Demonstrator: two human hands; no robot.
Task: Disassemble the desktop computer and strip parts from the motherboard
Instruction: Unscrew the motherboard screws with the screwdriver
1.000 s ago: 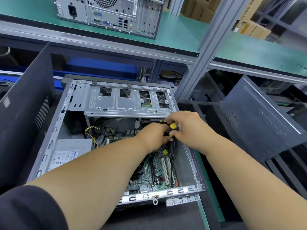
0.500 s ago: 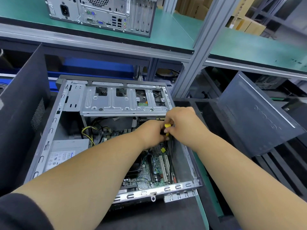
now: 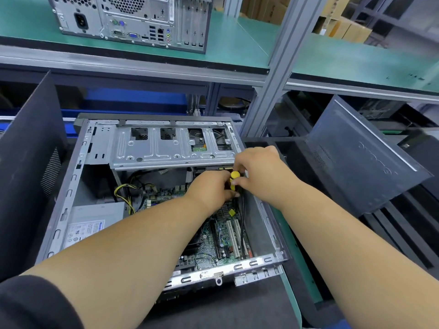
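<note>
An open desktop case lies on its side before me, its green motherboard exposed at the lower right. A silver drive cage spans the case's far end. Both hands meet just below the cage's right end, around a yellow-and-black screwdriver handle. My right hand grips the handle from the right. My left hand curls around its lower part from the left. The screwdriver's tip is hidden behind my hands. A power supply with a label sits at the case's left.
A dark side panel stands upright left of the case; another panel leans at the right. Yellow and black cables run beside the power supply. A second desktop tower stands on the green shelf above. A grey post rises behind the case.
Both hands stay together on the screwdriver at the same spot below the drive cage. Only the camera view shifts slightly.
</note>
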